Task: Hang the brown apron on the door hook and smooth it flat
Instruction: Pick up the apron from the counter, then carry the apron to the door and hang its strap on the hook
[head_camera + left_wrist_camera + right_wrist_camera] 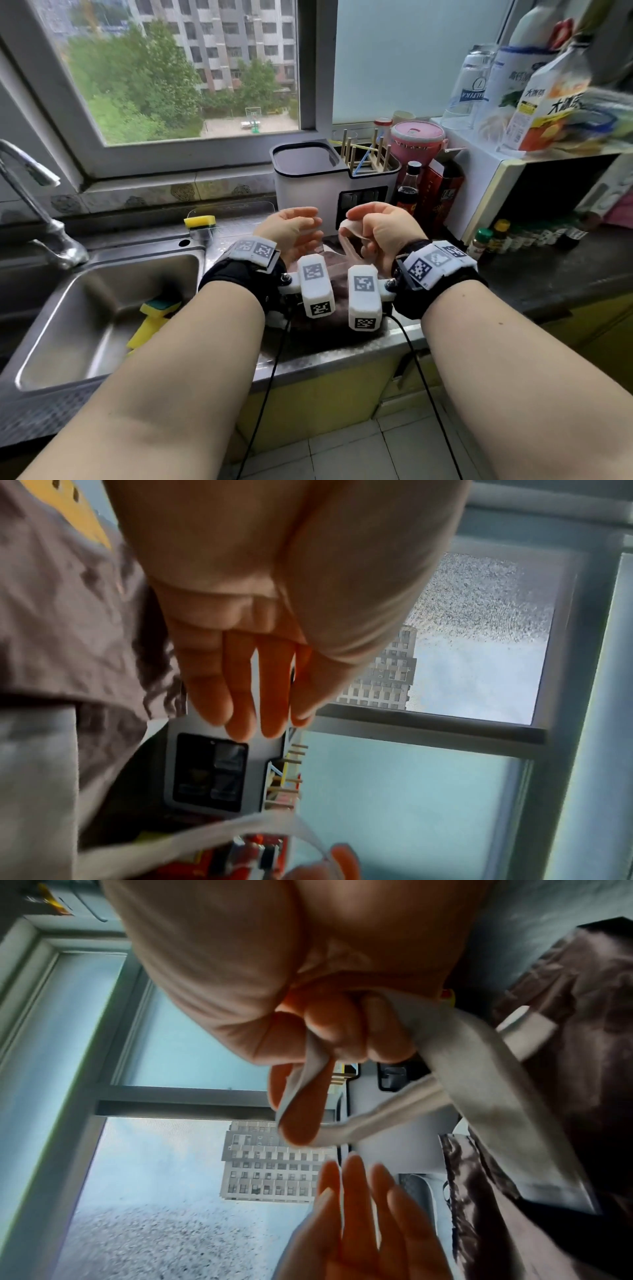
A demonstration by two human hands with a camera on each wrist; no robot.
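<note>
The brown apron (337, 291) lies bunched on the steel counter just in front of both hands, partly hidden by the wrist cameras. Its pale strap (348, 233) rises from the cloth as a loop. My right hand (373, 222) grips that loop; the right wrist view shows the fingers (329, 1031) curled round the strap (479, 1083), with apron fabric (582, 1015) beside it. My left hand (294, 226) hovers a little to the left of the strap, palm inward, fingers (240, 683) straight and holding nothing. The apron (68, 601) and strap (205, 834) show beside it. No door hook is in view.
A steel sink (191, 260) with a faucet (34, 205) and yellow sponges (150, 322) lies left. Behind the hands stand a white utensil holder (308, 185) and dark bottles (409, 188). A microwave (496, 192) loaded with packages fills the right. The window (191, 68) is straight ahead.
</note>
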